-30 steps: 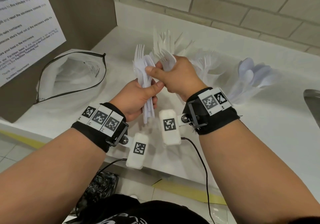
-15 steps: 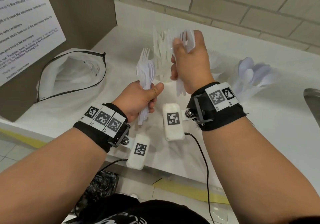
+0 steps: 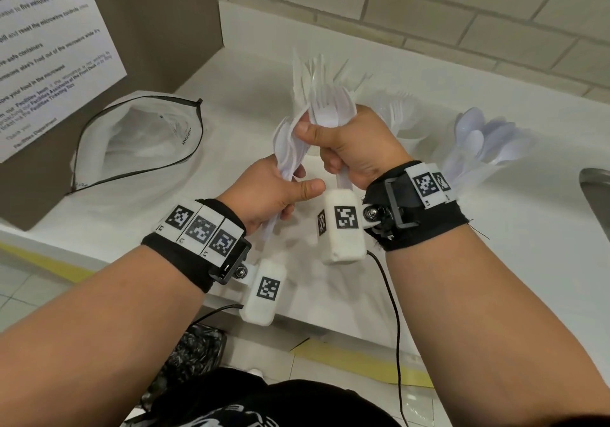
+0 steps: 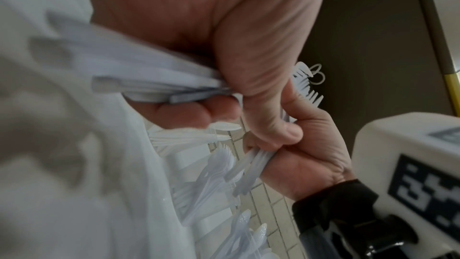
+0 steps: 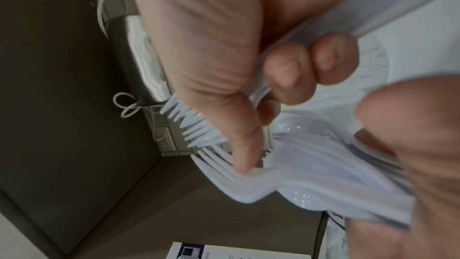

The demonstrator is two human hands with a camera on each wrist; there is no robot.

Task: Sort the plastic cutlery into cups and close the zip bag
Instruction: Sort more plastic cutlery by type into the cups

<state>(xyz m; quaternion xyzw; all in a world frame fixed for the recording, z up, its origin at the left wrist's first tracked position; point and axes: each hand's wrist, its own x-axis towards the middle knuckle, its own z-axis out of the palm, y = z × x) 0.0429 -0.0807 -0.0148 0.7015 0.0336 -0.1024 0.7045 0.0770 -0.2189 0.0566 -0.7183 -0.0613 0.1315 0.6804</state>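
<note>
A: So how are the cams set up?

B: Head cam sits high, looking forward and down over both forearms at the white desk (image 3: 495, 228) and the brick wall behind it. The wrist cams are jammed super close, each looking along its palm at the fingers.

A: Any overlap?

B: Yeah, all three catch the forks (image 3: 330, 109) (image 4: 308, 88) (image 5: 194, 123) bunched in the right hand (image 3: 356, 149) (image 4: 306, 162) (image 5: 211, 46), and each wrist view catches the other hand too.
</note>
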